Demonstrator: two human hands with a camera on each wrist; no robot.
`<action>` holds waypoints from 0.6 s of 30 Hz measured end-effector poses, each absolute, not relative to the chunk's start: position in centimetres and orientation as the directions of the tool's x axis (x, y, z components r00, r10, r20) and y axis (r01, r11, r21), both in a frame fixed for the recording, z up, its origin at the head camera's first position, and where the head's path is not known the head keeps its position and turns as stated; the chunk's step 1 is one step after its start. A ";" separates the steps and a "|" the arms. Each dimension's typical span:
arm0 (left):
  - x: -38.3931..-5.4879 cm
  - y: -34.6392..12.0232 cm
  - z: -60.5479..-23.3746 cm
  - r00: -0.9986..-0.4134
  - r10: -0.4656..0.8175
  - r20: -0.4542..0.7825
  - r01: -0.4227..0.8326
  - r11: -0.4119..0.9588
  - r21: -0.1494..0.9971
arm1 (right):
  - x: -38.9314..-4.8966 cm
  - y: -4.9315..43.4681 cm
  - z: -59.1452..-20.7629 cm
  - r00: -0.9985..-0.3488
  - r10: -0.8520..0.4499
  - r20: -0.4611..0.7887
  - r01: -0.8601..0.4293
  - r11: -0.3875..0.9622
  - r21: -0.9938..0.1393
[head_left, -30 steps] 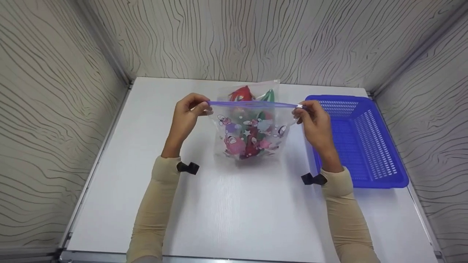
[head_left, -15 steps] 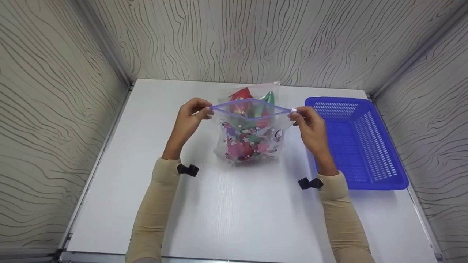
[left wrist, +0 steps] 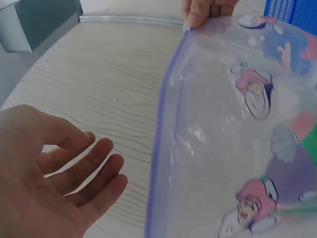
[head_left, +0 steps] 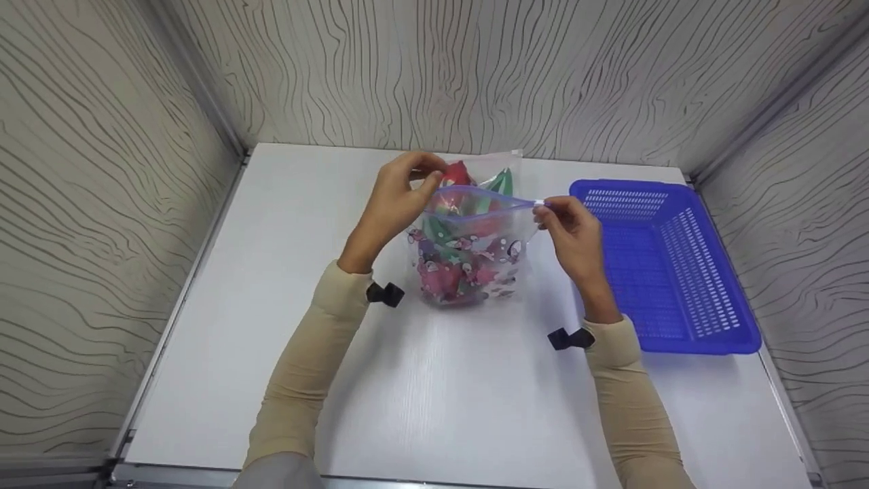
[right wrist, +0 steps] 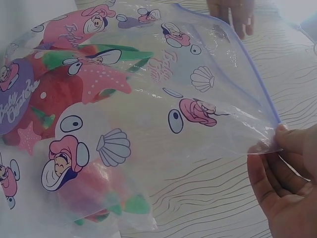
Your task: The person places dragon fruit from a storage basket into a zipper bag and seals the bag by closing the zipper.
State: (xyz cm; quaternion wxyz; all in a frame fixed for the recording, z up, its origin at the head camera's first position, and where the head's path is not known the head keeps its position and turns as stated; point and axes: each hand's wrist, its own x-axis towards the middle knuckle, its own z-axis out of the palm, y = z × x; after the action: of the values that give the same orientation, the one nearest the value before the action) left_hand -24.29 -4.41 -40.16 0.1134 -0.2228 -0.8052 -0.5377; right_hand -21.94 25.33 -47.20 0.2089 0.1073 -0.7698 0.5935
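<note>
A clear zip bag (head_left: 499, 255) printed with pink and purple cartoon figures has its purple-edged mouth parted. At its right corner, by the white slider, my right hand (head_left: 576, 238) pinches the edge; the right wrist view shows thumb and fingers of that hand (right wrist: 292, 173) on the corner. My left hand (head_left: 397, 197) is over the left end of the mouth. In the left wrist view its fingers (left wrist: 94, 171) are loosely bent, holding nothing, apart from the purple zip (left wrist: 157, 129). Behind stands another clear bag (head_left: 485, 163); a red shape (head_left: 457, 174) and a green shape (head_left: 502, 182) show there.
A blue plastic basket (head_left: 723, 272) with slotted sides sits at the right of the white table (head_left: 434, 407). Wood-patterned panels (head_left: 434, 75) rise behind the table and along both sides. Black wrist mounts (head_left: 385, 295) stick out from the sleeves.
My left hand has let go of the bag's left corner and moved right and away from me over the mouth. The bag's mouth has parted, and its right corner has shifted slightly left.
</note>
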 end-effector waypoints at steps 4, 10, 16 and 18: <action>-24.4 -1.4 -38.6 -0.843 0.363 0.397 0.508 0.296 0.809 | -22.1 25.3 -47.2 -0.888 0.094 0.451 -0.422 0.226 -0.878; -25.2 2.8 -37.6 -0.816 0.504 0.283 0.494 0.352 0.795 | -22.1 25.4 -47.3 -0.882 0.096 0.461 -0.434 0.211 -0.876; -26.3 5.9 -37.4 -0.763 0.621 0.178 0.528 0.441 0.725 | -22.2 25.5 -47.4 -0.878 0.102 0.468 -0.442 0.206 -0.873; -26.7 6.5 -37.4 -0.740 0.653 0.158 0.553 0.458 0.696 | -22.2 25.5 -47.4 -0.878 0.106 0.466 -0.440 0.203 -0.875</action>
State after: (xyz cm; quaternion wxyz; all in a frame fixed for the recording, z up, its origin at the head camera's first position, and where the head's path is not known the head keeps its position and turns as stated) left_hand -26.68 6.54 -37.40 -0.0661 -0.3541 -0.8514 -0.3813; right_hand -22.22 25.46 -47.40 0.2196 0.1122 -0.7438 0.6213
